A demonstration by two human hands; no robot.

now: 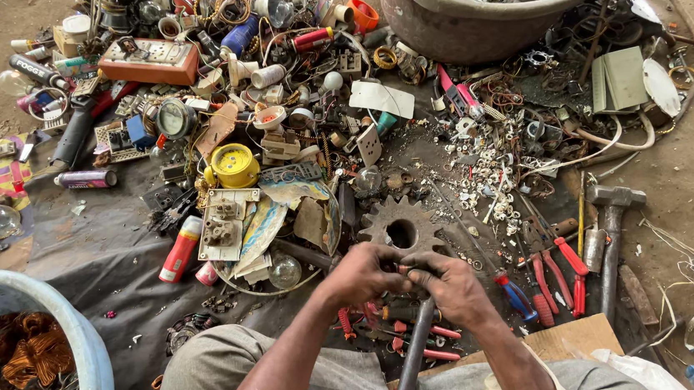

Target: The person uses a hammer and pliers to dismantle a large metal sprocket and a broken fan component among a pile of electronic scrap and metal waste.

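My left hand (364, 274) and my right hand (453, 284) meet over the dark sheet (109, 249), fingers closed together around a small part that is hidden between them. A dark metal rod (412, 359) runs down from under the hands toward my lap. Just beyond the hands lies a rusty toothed gear (401, 225). Red-handled pliers (556, 273) and a blue and red screwdriver (515, 293) lie to the right of my right hand.
A heap of scrap electrical parts covers the sheet: a yellow round part (234, 165), an orange switch box (149, 62), a red can (179, 250), bulbs. A grey tub (466, 21) stands far right, a blue tub (84, 343) of copper wire near left, a hammer (610, 222) at right.
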